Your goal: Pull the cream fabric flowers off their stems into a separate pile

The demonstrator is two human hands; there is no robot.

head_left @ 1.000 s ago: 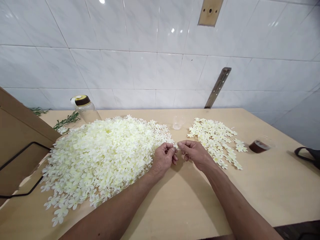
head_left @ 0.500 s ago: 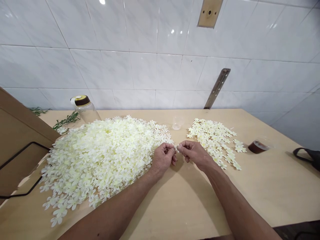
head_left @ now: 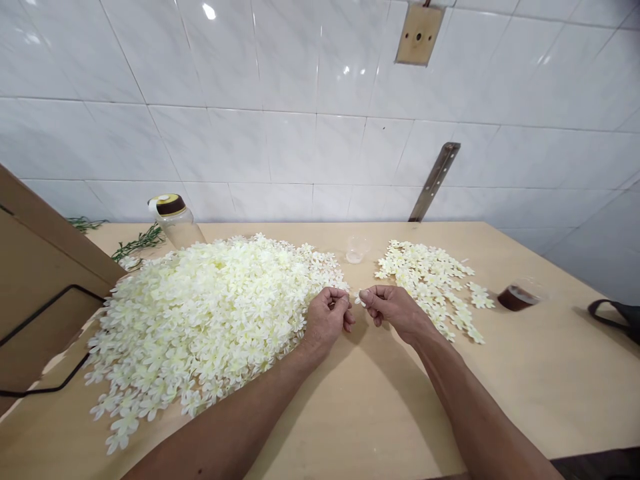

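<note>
**White blossom (head_left: 359, 300) pinched in the right hand (head_left: 393, 310), between two lots of flowers**

In the head view, a large heap of blossoms (head_left: 215, 307) covers the left half of the table (head_left: 360, 413), crowding right up to the left hand (head_left: 327, 317). Behind its far left side stand a clear bottle (head_left: 177, 223) with a brown and yellow lid and, farther left, some green stems (head_left: 140, 241). A cardboard box (head_left: 45, 267) with a bent black bar (head_left: 73, 287) in front of it closes off the left edge. A smaller spread of blossoms (head_left: 430, 273) lies to the right, just beyond the right hand. A small clear cup (head_left: 356, 252) sits on the far side, between the two lots of flowers. Farther right are a cup of dark liquid (head_left: 517, 297) and, at the right edge, a black strap (head_left: 610, 317).

The table's far edge meets a tiled wall (head_left: 280, 73), where a metal bracket (head_left: 435, 183) and a wall plate (head_left: 420, 35) show. Bare tabletop lies open on the near side between the forearms and along the near right; a narrower strip runs along the far edge.

The right thumb and fingertips are clamped on the single blossom, whose petals stick out leftward into the small gap between the hands. The left thumb and fingers are together, tips facing that blossom but apart from the right hand; whether they grip something small cannot be told.
</note>
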